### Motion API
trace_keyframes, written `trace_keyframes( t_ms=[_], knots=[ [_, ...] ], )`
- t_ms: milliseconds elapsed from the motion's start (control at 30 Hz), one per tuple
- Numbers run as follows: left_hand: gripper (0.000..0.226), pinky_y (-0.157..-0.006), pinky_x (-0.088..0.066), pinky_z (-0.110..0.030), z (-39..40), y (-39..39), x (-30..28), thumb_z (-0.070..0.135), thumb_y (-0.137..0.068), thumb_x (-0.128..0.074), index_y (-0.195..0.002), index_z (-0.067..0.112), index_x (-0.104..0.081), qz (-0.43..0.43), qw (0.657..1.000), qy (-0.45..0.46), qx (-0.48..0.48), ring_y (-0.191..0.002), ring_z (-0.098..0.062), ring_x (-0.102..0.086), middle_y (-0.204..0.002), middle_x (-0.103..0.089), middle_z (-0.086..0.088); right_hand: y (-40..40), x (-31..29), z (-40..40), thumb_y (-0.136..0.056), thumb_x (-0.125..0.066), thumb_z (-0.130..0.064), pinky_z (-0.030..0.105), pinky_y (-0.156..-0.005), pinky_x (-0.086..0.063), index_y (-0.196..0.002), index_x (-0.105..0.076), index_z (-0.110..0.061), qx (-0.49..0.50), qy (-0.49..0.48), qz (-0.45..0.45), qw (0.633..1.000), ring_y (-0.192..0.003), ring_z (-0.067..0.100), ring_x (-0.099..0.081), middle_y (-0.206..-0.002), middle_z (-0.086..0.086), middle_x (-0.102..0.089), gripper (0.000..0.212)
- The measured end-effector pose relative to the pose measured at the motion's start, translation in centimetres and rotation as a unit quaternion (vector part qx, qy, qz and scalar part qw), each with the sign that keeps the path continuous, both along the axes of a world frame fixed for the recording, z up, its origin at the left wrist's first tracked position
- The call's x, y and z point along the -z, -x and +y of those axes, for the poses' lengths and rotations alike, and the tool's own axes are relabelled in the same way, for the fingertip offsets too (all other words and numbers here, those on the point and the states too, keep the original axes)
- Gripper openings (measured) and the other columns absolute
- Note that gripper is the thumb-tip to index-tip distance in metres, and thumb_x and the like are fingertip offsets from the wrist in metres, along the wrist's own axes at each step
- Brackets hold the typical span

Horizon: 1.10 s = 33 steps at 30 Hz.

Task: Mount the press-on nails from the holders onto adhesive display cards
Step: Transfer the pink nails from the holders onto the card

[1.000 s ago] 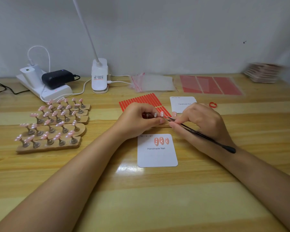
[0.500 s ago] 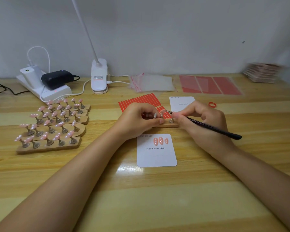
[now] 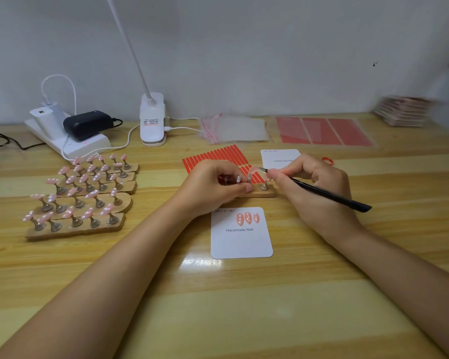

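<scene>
Lifting a nail off the wooden holder at table centre: left hand curls round the holder's near end, steadying it. Right hand pinches black tweezers, tips aimed at 10 o'clock by a pink nail. Display card lies at 6 o'clock, three nails mounted. Best bet: pry gently at the nail's edge, keep the holder pinned.

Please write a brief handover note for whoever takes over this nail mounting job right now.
Left hand grips the wooden holder between the cards.
Right hand grips black tweezers, tip at a nail above the holder.
Done: three nails mounted on the near card.
Left: the nail at the tweezers, then the full holders on the left. A second card waits behind, with red adhesive strips beside it.
</scene>
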State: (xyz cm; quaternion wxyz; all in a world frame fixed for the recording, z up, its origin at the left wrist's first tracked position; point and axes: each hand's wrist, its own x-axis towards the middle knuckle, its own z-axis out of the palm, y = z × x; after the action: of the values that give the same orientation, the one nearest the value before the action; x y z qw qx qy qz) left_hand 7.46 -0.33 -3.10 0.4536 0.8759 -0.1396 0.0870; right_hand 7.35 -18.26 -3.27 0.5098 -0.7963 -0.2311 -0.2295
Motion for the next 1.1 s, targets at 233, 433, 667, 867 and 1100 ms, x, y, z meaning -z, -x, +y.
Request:
trace_keyframes(
  t_ms=[233,433,667,867,1100],
  knots=[
    [0.009,-0.058,-0.039,-0.009,0.0,0.0,0.0,0.013,-0.077,-0.074,-0.078,0.005,-0.071,0.005,1.0,0.0,0.001,-0.064,0.0,-0.051,-0.075,-0.064,-0.001,-0.1,0.0,0.2,-0.078,-0.072,-0.008,-0.003,-0.06,-0.033,-0.065,-0.06,-0.013,0.022,-0.011,-0.008,1.0,-0.067,-0.02,-0.051,-0.061,-0.018,-0.052,0.019],
    [0.009,-0.058,-0.038,-0.009,0.0,0.0,0.0,0.013,-0.077,-0.074,-0.077,0.005,-0.07,0.009,1.0,0.002,-0.006,-0.065,0.0,-0.051,-0.075,-0.064,0.002,-1.3,0.1,-0.4,-0.081,-0.07,-0.016,0.013,-0.061,-0.046,-0.062,-0.056,-0.023,0.053,-0.086,0.033,0.994,-0.069,-0.002,-0.063,-0.069,-0.011,-0.066,0.025],
    [0.008,-0.055,-0.037,-0.006,0.1,-0.1,0.0,0.018,-0.076,-0.075,-0.079,0.015,-0.069,0.016,1.0,-0.014,-0.016,-0.059,0.008,-0.052,-0.069,-0.06,0.011,-2.0,0.2,-0.8,-0.084,-0.068,-0.016,0.01,-0.064,-0.047,-0.065,-0.056,-0.023,0.022,-0.138,0.071,0.988,-0.074,0.001,-0.068,-0.068,-0.018,-0.069,0.023],
    [0.038,-0.061,-0.039,-0.003,0.2,-0.1,-0.8,0.027,-0.07,-0.078,-0.104,0.024,-0.061,0.064,0.998,0.018,0.001,-0.062,0.011,-0.053,-0.08,-0.064,0.008,-2.0,0.1,-1.0,-0.085,-0.066,-0.011,0.01,-0.067,-0.047,-0.067,-0.057,-0.016,-0.009,-0.174,0.118,0.978,-0.076,0.002,-0.069,-0.067,-0.015,-0.07,0.02],
    [0.065,-0.101,-0.039,-0.033,1.7,1.9,-1.5,0.055,-0.078,-0.064,-0.131,0.02,-0.046,-0.104,0.989,-0.099,-0.015,-0.117,-0.006,-0.047,-0.122,-0.05,0.01,-2.2,-0.2,-1.2,-0.085,-0.066,-0.013,0.009,-0.066,-0.048,-0.071,-0.058,-0.014,-0.013,-0.2,0.168,0.965,-0.077,0.003,-0.068,-0.07,-0.01,-0.072,0.016]
  ],
)
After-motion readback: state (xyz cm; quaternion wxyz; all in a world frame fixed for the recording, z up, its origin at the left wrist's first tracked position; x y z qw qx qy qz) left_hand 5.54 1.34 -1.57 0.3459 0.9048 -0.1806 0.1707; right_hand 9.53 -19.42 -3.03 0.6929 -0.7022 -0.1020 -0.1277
